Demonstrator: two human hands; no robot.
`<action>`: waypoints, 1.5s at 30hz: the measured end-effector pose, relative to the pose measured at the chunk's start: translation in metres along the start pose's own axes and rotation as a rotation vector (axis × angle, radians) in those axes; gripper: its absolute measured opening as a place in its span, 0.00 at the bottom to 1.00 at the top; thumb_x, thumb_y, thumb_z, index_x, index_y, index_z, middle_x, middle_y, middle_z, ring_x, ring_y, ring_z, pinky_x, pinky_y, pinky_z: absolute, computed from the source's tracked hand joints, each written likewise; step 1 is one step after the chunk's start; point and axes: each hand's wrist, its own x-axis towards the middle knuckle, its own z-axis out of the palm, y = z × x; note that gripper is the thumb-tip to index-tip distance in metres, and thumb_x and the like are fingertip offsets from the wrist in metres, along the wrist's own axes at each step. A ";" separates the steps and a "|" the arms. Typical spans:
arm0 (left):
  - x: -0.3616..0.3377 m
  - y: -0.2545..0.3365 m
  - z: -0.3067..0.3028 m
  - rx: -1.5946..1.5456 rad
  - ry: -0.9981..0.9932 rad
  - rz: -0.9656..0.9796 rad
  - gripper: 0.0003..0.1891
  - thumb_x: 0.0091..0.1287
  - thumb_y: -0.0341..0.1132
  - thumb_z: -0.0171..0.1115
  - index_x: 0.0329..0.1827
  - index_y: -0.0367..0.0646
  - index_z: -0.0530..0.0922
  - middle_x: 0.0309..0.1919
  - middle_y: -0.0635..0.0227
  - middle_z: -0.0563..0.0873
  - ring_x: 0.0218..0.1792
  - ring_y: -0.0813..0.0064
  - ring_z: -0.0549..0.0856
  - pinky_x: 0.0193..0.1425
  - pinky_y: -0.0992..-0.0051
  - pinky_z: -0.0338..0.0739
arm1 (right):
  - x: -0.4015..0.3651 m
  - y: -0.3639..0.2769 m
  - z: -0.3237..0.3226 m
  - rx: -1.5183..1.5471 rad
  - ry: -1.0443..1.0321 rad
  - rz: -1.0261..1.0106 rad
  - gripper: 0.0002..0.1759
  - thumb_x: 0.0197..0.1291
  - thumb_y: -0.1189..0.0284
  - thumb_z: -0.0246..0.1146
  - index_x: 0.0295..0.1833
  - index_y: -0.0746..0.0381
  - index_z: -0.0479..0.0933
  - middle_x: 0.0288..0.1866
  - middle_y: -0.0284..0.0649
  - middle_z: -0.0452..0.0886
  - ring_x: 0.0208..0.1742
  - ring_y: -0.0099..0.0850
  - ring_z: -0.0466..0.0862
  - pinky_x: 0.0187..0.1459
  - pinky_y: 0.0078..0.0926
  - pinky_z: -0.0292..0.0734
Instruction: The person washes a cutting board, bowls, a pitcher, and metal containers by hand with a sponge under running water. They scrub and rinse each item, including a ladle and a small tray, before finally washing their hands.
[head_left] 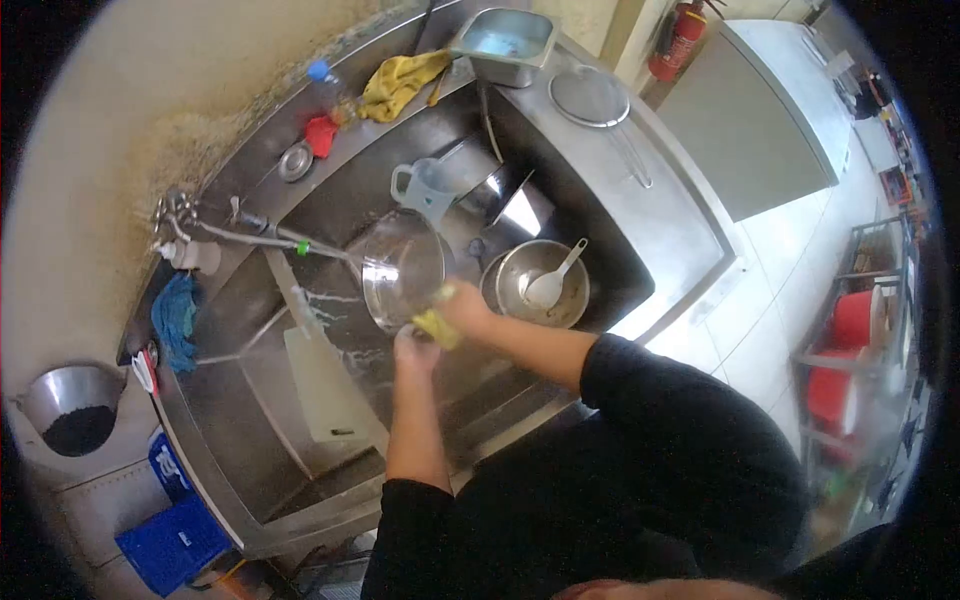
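Observation:
A round steel pot [403, 270] is tilted in the sink, below the faucet spout. My left hand [416, 347] is closed at its lower rim, with the fingertips partly hidden. My right hand [466, 308], blurred by motion, is closed on a yellow sponge [436, 328] beside the same rim. To the right of the pot, a steel bowl [512, 283] holds a white rice paddle [546, 290]. Behind it stand a clear plastic jug [428, 187] and shiny metal containers [524, 212].
A pale cutting board [325, 385] leans across the left basin. The faucet [250, 238] reaches in from the left. On the rim lie a yellow cloth [400, 87], a steel pan [507, 45] and a strainer [590, 97]. A blue cloth [176, 318] hangs at left.

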 end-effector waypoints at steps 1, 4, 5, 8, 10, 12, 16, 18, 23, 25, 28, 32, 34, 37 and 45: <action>0.018 0.005 -0.011 0.020 0.081 0.057 0.19 0.61 0.32 0.42 0.56 0.39 0.67 0.55 0.54 0.71 0.55 0.60 0.72 0.56 0.57 0.70 | 0.004 -0.003 -0.013 -0.095 -0.134 0.054 0.20 0.46 0.61 0.66 0.41 0.64 0.77 0.34 0.48 0.81 0.32 0.39 0.81 0.38 0.31 0.75; 0.012 0.017 0.006 0.187 0.045 0.180 0.20 0.60 0.29 0.45 0.57 0.38 0.66 0.55 0.54 0.71 0.54 0.58 0.73 0.53 0.57 0.74 | 0.046 -0.012 -0.076 -0.348 -0.289 0.019 0.23 0.45 0.58 0.66 0.44 0.62 0.76 0.39 0.48 0.80 0.34 0.38 0.80 0.44 0.33 0.74; 0.007 0.019 0.019 0.297 0.078 0.221 0.20 0.62 0.30 0.46 0.58 0.38 0.64 0.55 0.54 0.71 0.54 0.57 0.73 0.54 0.57 0.73 | 0.066 -0.023 -0.109 -0.301 -0.258 -0.135 0.22 0.46 0.59 0.66 0.45 0.60 0.75 0.39 0.46 0.80 0.34 0.37 0.80 0.46 0.33 0.73; 0.012 0.034 0.054 0.526 0.127 0.322 0.21 0.63 0.32 0.48 0.60 0.37 0.62 0.55 0.54 0.71 0.54 0.56 0.73 0.54 0.56 0.73 | 0.132 -0.093 -0.202 0.024 0.102 -0.316 0.11 0.49 0.64 0.63 0.36 0.58 0.76 0.31 0.43 0.80 0.34 0.36 0.81 0.38 0.32 0.75; 0.013 0.045 0.065 0.601 0.122 0.348 0.21 0.63 0.32 0.48 0.60 0.37 0.62 0.55 0.54 0.71 0.54 0.56 0.73 0.54 0.56 0.73 | 0.186 -0.135 -0.246 0.055 0.276 -0.413 0.11 0.49 0.66 0.65 0.37 0.59 0.75 0.32 0.44 0.80 0.34 0.35 0.81 0.36 0.33 0.76; 0.020 0.047 0.083 0.676 0.075 0.337 0.21 0.63 0.32 0.48 0.60 0.37 0.62 0.55 0.54 0.71 0.54 0.57 0.73 0.54 0.56 0.73 | 0.204 -0.185 -0.266 -0.124 0.352 -0.412 0.14 0.45 0.67 0.66 0.39 0.58 0.75 0.36 0.45 0.79 0.38 0.39 0.80 0.39 0.36 0.76; 0.023 0.036 0.118 0.774 0.090 0.250 0.22 0.64 0.32 0.48 0.60 0.38 0.61 0.55 0.54 0.71 0.54 0.57 0.73 0.54 0.56 0.73 | 0.287 -0.178 -0.271 -0.803 0.448 -0.199 0.17 0.51 0.67 0.55 0.49 0.54 0.76 0.48 0.44 0.77 0.51 0.39 0.76 0.51 0.42 0.71; 0.023 0.031 0.125 0.800 0.116 0.228 0.22 0.64 0.33 0.49 0.60 0.38 0.61 0.55 0.55 0.71 0.54 0.57 0.73 0.54 0.56 0.73 | 0.325 -0.165 -0.255 -0.770 0.413 -0.151 0.20 0.53 0.64 0.53 0.54 0.53 0.70 0.54 0.41 0.68 0.57 0.39 0.68 0.55 0.44 0.64; 0.019 0.033 0.124 0.835 0.158 0.207 0.22 0.64 0.33 0.49 0.61 0.38 0.61 0.56 0.55 0.70 0.54 0.57 0.73 0.54 0.57 0.73 | 0.449 -0.109 -0.212 -0.741 0.502 -0.161 0.28 0.58 0.58 0.49 0.64 0.54 0.60 0.67 0.37 0.55 0.66 0.39 0.57 0.63 0.47 0.51; 0.018 0.035 0.122 0.835 0.157 0.200 0.22 0.64 0.33 0.49 0.61 0.38 0.61 0.56 0.55 0.70 0.54 0.57 0.73 0.54 0.57 0.73 | 0.441 -0.108 -0.215 -0.778 0.744 -0.280 0.23 0.57 0.62 0.49 0.58 0.55 0.70 0.61 0.39 0.68 0.60 0.40 0.68 0.60 0.44 0.60; 0.009 0.039 0.113 0.822 0.119 0.205 0.22 0.64 0.34 0.49 0.61 0.38 0.60 0.56 0.55 0.70 0.55 0.57 0.73 0.54 0.57 0.73 | 0.345 -0.162 -0.254 -0.745 0.451 -0.202 0.22 0.52 0.68 0.55 0.55 0.56 0.71 0.56 0.46 0.71 0.56 0.43 0.71 0.53 0.46 0.68; -0.031 0.040 0.073 0.706 0.028 0.218 0.23 0.64 0.34 0.50 0.61 0.38 0.60 0.56 0.55 0.70 0.55 0.57 0.73 0.54 0.57 0.73 | 0.281 -0.193 -0.270 -0.317 0.518 -0.637 0.43 0.33 0.68 0.69 0.60 0.60 0.61 0.51 0.52 0.72 0.50 0.45 0.76 0.50 0.38 0.72; -0.050 0.034 0.056 0.627 -0.034 0.227 0.23 0.64 0.34 0.50 0.62 0.38 0.60 0.56 0.55 0.70 0.55 0.57 0.73 0.54 0.57 0.73 | 0.251 -0.185 -0.265 -0.203 0.192 -0.667 0.46 0.34 0.66 0.70 0.63 0.60 0.57 0.50 0.50 0.74 0.51 0.43 0.75 0.53 0.33 0.70; -0.055 0.030 0.006 0.671 0.264 0.214 0.24 0.62 0.35 0.54 0.60 0.36 0.61 0.55 0.55 0.71 0.53 0.58 0.74 0.51 0.59 0.75 | 0.198 -0.162 -0.231 -0.150 -0.395 -0.444 0.31 0.34 0.71 0.66 0.51 0.63 0.70 0.43 0.45 0.77 0.41 0.34 0.79 0.43 0.33 0.74; -0.098 -0.017 0.082 0.620 0.248 0.323 0.27 0.45 0.23 0.50 0.54 0.36 0.63 0.41 0.55 0.76 0.36 0.57 0.79 0.32 0.59 0.79 | 0.085 -0.069 -0.043 -0.175 -0.256 -0.153 0.24 0.44 0.71 0.63 0.49 0.65 0.68 0.42 0.54 0.77 0.44 0.47 0.78 0.45 0.38 0.72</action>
